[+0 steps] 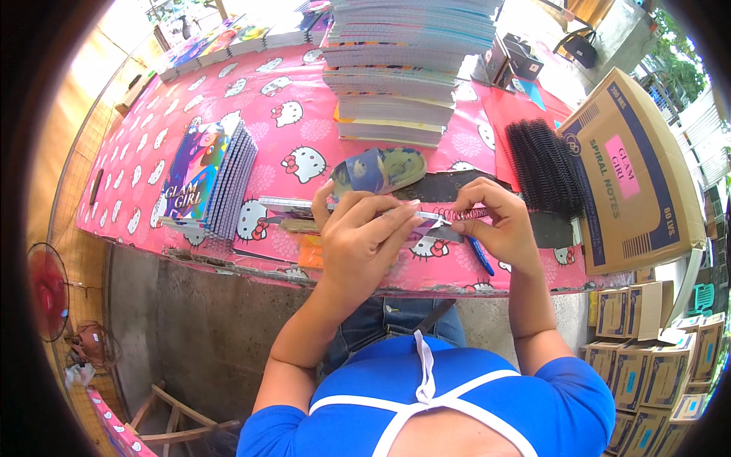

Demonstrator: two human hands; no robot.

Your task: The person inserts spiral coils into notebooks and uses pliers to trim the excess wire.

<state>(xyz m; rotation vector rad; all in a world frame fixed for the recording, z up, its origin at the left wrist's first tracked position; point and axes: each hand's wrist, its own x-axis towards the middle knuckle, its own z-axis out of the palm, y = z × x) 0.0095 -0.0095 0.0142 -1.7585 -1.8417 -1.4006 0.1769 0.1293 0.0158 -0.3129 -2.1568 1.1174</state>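
My left hand (358,238) is closed around a thin notebook (288,206), seen nearly edge-on above the table's front edge. A dark red spiral coil (474,214) runs between the notebook's right end and my right hand (499,226). The thumb and fingers of my right hand pinch this coil; how far it is threaded into the pages is hidden by the fingers. Just beyond my hands lies a camouflage-patterned slide sandal (381,171). A blue pen (481,257) rests below my right hand, and an orange item (311,251) lies under my left wrist.
A tall stack of notebooks (396,84) rises beyond my hands on the pink table (266,114). Left are bound notebooks (205,179) with colourful covers. Black spiral coils (542,167) lie at right beside a large cardboard box (632,175). More boxes (647,373) stand on the floor.
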